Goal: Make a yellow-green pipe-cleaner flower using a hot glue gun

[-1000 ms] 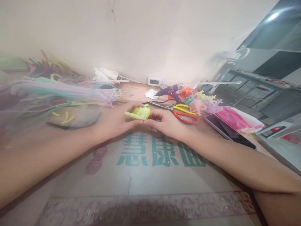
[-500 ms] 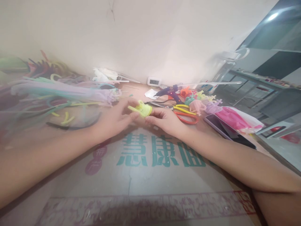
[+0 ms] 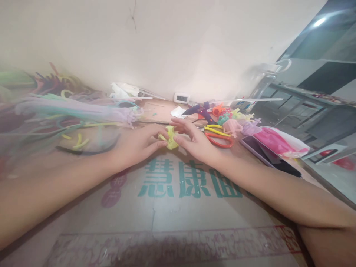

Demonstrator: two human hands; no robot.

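Between my hands, above the printed board, is a small folded piece of fuzzy yellow pipe cleaner (image 3: pixel 172 140). My left hand (image 3: pixel 143 142) pinches its left side between thumb and fingers. On the right side, the thumb of my right hand (image 3: pixel 196 141) rests against the piece, while its fingers arch over the top and back. Fingertips cover part of the piece, so its exact shape is unclear. Just right of my right hand lie red-handled scissors (image 3: pixel 219 141) and a yellow-handled tool (image 3: pixel 215 129).
Bundled pastel pipe cleaners (image 3: pixel 83 109) lie at left, near short yellow pieces (image 3: pixel 80 142). A glue gun (image 3: pixel 201 110), a small digital display (image 3: pixel 181 98) and colourful pipe-cleaner figures (image 3: pixel 232 126) sit behind. A phone (image 3: pixel 268 155) and a pink-white bag (image 3: pixel 283 142) lie at right.
The yellow piece has turned and moved slightly lower. My right fingers have lifted and stretched over it, and my left hand has closed in nearer its side.
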